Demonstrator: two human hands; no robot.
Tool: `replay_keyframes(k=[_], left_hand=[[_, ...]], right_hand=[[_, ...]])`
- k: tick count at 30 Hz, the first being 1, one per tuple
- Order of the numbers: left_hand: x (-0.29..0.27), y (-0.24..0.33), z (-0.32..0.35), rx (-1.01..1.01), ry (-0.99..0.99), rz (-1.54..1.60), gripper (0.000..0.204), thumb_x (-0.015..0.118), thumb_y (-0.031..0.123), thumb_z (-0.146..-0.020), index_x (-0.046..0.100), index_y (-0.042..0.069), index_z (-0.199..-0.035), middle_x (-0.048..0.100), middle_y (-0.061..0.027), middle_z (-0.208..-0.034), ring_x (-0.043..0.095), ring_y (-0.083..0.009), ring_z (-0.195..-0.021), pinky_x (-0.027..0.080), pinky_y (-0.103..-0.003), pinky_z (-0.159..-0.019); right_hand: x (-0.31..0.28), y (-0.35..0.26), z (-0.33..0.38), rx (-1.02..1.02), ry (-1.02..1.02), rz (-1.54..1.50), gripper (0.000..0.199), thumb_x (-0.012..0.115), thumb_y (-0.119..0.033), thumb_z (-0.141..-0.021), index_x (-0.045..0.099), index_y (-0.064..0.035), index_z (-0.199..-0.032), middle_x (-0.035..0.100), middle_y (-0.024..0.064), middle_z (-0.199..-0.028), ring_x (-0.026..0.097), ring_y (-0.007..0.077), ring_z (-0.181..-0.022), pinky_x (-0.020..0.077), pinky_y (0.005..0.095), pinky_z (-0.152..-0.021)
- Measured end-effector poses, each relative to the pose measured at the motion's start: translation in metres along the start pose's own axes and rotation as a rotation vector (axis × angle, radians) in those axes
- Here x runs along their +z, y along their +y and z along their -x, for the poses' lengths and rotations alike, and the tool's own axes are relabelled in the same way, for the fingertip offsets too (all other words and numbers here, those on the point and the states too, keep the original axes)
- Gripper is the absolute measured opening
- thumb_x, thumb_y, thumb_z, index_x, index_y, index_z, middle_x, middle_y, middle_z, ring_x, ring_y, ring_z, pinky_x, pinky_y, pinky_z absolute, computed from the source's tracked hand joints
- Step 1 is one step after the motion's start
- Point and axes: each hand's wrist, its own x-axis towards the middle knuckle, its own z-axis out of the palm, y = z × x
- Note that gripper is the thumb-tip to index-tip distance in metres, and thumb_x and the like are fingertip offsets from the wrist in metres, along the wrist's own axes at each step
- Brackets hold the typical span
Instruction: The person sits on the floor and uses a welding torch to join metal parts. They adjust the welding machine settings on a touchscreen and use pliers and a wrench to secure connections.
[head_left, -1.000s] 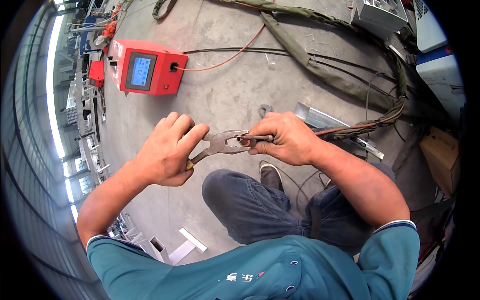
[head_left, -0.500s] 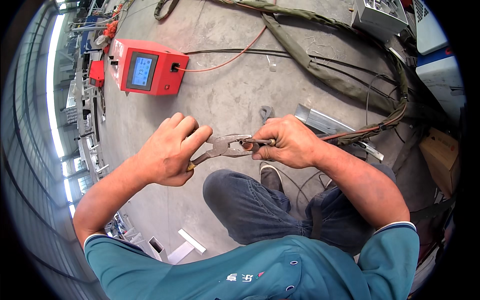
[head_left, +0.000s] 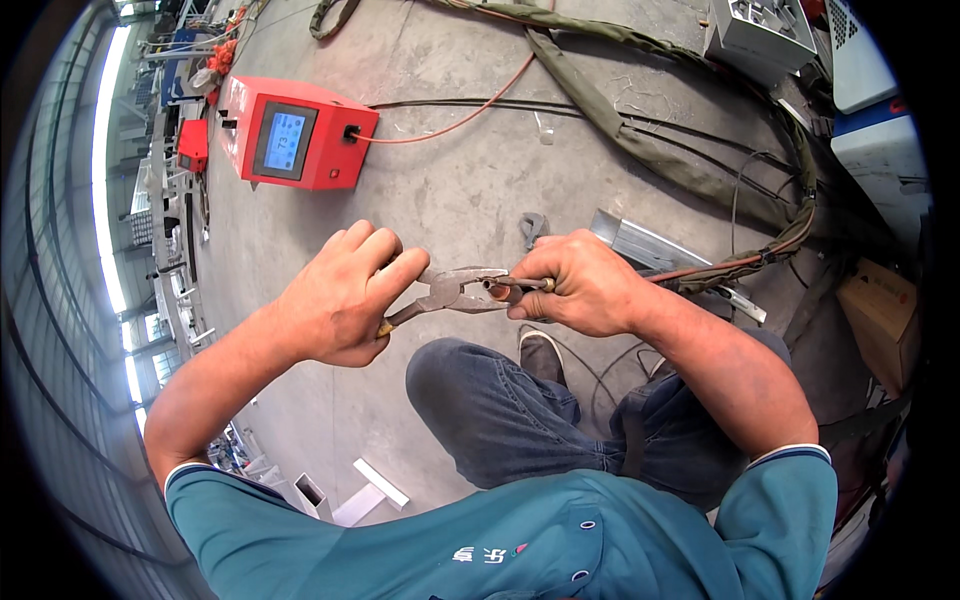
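Observation:
My left hand (head_left: 345, 295) is wrapped round the handles of steel pliers (head_left: 447, 291), one handle end showing yellow. The jaws are spread and reach around a short copper-coloured tube end (head_left: 499, 290) on a welding-torch-like tool, with a thin brass-tipped tube lying along it. That tool is pinched between thumb and fingers of my right hand (head_left: 590, 285), which hides most of its body. Whether both jaws touch the copper part I cannot tell. Just beyond my right hand, a grey wrench-like tool (head_left: 532, 227) lies on the concrete floor.
A red box-shaped machine (head_left: 310, 140) with a lit screen stands at the far left, an orange cable (head_left: 450, 132) leading from it. A thick green-sheathed hose (head_left: 620, 130) crosses the floor. Metal channels (head_left: 650, 245), a cardboard box (head_left: 880, 310) and a metal bin (head_left: 765, 40) are at the right.
My left hand and the pliers have shifted very slightly to the right and up. My right hand stays nearly still, with the same hold.

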Motion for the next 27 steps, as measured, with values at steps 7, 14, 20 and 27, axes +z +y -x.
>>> replay_keyframes(k=[7, 14, 20, 27], left_hand=[[-0.003, -0.001, -0.004, 0.01, -0.008, -0.02, 0.07, 0.071, 0.005, -0.055, 0.055, 0.003, -0.123, 0.048, -0.0135, -0.095, 0.046, -0.0325, -0.083, 0.042, -0.043, -0.074], [-0.001, 0.0, -0.003, 0.017, 0.003, -0.01, 0.07, 0.07, 0.005, -0.055, 0.055, 0.003, -0.123, 0.048, -0.0139, -0.096, 0.046, -0.0327, -0.083, 0.042, -0.043, -0.075], [0.0, -0.001, -0.003, 0.025, -0.001, 0.005, 0.069, 0.071, 0.005, -0.056, 0.055, 0.002, -0.123, 0.048, -0.0139, -0.096, 0.046, -0.0331, -0.084, 0.042, -0.044, -0.075], [0.0, -0.004, -0.006, 0.081, 0.005, -0.024, 0.08, 0.073, 0.006, -0.058, 0.054, 0.001, -0.135, 0.051, -0.0153, -0.103, 0.05, -0.0337, -0.089, 0.044, -0.045, -0.079]], right_hand=[[-0.001, 0.002, 0.0, 0.008, 0.015, -0.009, 0.028, 0.08, -0.027, -0.086, 0.08, -0.0085, -0.108, 0.074, 0.0177, -0.09, 0.07, 0.035, -0.092, 0.053, 0.0456, -0.083], [0.0, 0.001, 0.001, 0.009, 0.011, -0.004, 0.028, 0.079, -0.028, -0.086, 0.081, -0.0088, -0.107, 0.074, 0.0173, -0.089, 0.069, 0.0346, -0.092, 0.0527, 0.0454, -0.082], [-0.003, -0.002, 0.001, -0.009, 0.002, 0.005, 0.028, 0.08, -0.028, -0.086, 0.08, -0.0067, -0.104, 0.074, 0.0161, -0.087, 0.069, 0.0338, -0.09, 0.0527, 0.0457, -0.08], [0.004, 0.006, 0.009, -0.07, 0.074, 0.059, 0.026, 0.081, -0.029, -0.085, 0.081, -0.0089, -0.102, 0.074, 0.0142, -0.085, 0.068, 0.033, -0.087, 0.0524, 0.0455, -0.078]])
